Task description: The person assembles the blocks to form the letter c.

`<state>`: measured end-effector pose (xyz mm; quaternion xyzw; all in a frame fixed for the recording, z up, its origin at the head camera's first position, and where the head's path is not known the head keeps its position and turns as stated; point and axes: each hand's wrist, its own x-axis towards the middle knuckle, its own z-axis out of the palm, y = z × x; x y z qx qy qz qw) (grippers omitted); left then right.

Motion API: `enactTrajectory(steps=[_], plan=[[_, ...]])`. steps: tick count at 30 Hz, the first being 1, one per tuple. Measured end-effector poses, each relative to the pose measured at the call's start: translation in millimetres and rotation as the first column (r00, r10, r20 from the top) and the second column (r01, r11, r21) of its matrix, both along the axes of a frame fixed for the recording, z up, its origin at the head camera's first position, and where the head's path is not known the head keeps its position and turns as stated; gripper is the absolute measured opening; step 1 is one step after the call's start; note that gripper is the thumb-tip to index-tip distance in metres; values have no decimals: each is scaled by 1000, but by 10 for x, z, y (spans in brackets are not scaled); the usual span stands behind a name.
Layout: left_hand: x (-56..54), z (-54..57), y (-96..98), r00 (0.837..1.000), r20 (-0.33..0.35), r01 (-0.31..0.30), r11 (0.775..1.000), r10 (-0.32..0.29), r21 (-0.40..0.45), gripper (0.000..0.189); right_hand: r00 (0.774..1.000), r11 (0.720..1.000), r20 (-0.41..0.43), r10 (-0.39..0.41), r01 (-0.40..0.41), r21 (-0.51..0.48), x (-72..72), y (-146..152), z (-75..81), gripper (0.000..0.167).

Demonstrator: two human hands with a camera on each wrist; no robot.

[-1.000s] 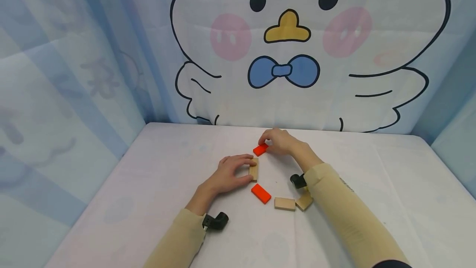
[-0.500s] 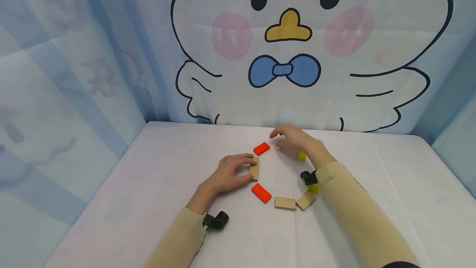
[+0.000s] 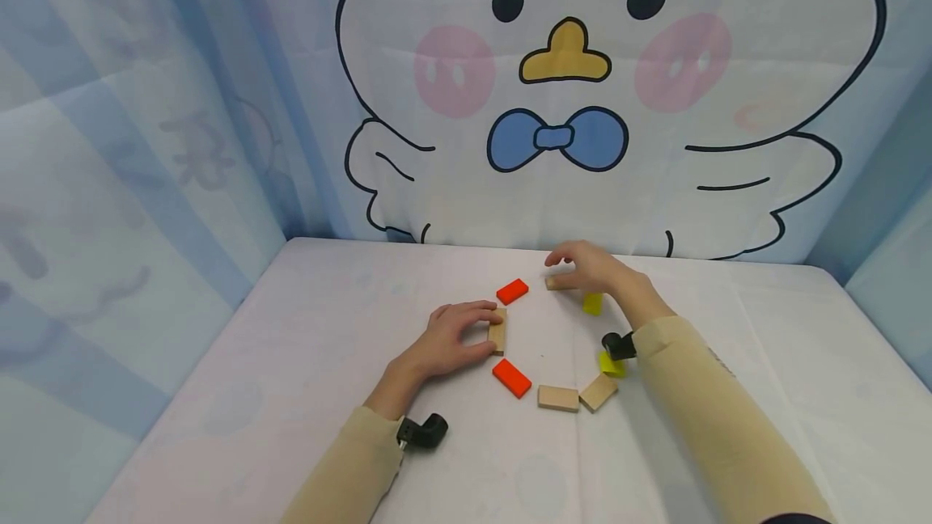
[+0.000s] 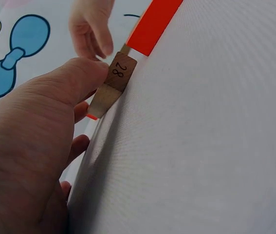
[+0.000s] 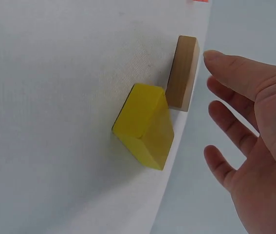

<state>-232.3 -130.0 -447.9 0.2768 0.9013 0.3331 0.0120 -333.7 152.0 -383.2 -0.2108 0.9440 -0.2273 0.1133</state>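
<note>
My left hand (image 3: 453,340) steadies a plain wooden block (image 3: 498,335), thumb at its near end and fingertips at its far end. Up close in the left wrist view, the thumb of that hand (image 4: 35,131) presses the block's face marked 28 (image 4: 118,72). At the far side of the table, my right hand (image 3: 595,268) hovers by another wooden block (image 3: 559,284). In the right wrist view its fingers are spread, with the thumb tip just beside the wooden block (image 5: 182,73). A yellow block (image 5: 142,117) adjoins that wooden block.
Several blocks form a rough ring on the white-covered table (image 3: 255,395): a far red block (image 3: 513,291), a near red block (image 3: 512,378), two wooden blocks in front, and a yellow block (image 3: 612,364) at right. A printed curtain (image 3: 553,200) hangs behind the table.
My right hand has let go of the far red block and moved right to the far wooden block. The yellow blocks have come out from under the right arm. My left hand stays put.
</note>
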Motion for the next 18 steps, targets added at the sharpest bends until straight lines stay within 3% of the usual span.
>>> enactTrajectory(steps=[8,18], plan=[[-10,-7,-3,1000,-3,5,1000,-5,2,39,999,999,32,-35,35,8,-8,92,-42,30],[-6,-15,-3,1000,-2,5,1000,-5,10,38,999,999,25,-24,23,38,-25,105,-80,24]])
